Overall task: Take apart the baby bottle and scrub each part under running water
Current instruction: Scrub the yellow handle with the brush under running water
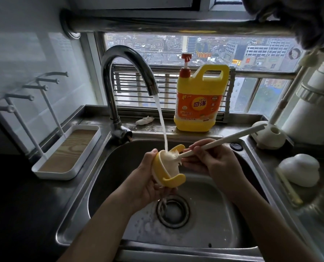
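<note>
Water (162,121) from the tap (131,70) hits the yellow handled collar (165,168), gripped by the left hand (148,178) so the right hand (212,161), pinching the brush (204,146), probably scrubs inside.

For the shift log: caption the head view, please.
Left hand holds the yellow-handled bottle collar under the faucet stream while right hand scrubs it with a brush above the sink.

A wide window (195,46) looks out over grey city buildings under dull daylight. A pale tiled wall (15,63) stands to its left.
</note>
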